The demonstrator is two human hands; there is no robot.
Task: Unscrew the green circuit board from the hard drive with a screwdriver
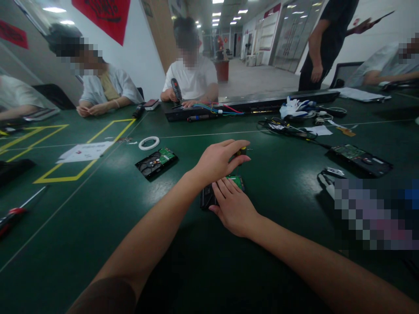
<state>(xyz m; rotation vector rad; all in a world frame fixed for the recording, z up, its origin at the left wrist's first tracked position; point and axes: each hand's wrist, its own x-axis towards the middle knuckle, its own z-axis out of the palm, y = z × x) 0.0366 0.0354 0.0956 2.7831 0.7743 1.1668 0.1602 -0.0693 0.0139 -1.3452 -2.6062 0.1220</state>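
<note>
My left hand [220,162] is raised just above the table's middle, thumb and fingers closed around a small yellow-and-black screwdriver [242,151]. Its thin metal tip points to the right. Below it, my right hand [236,208] presses on a hard drive [207,197], fingers laid across the top and thumb at the near side. A strip of the drive's green circuit board [240,180] shows past the fingertips; much of the drive is hidden under the hand.
Another hard drive [157,163] and a white tape roll [149,143] lie to the left, a third drive [360,159] to the right. A red-and-black screwdriver [19,211] rests at far left. Across the table, a person holds a power drill [176,90] by a long black housing [255,106].
</note>
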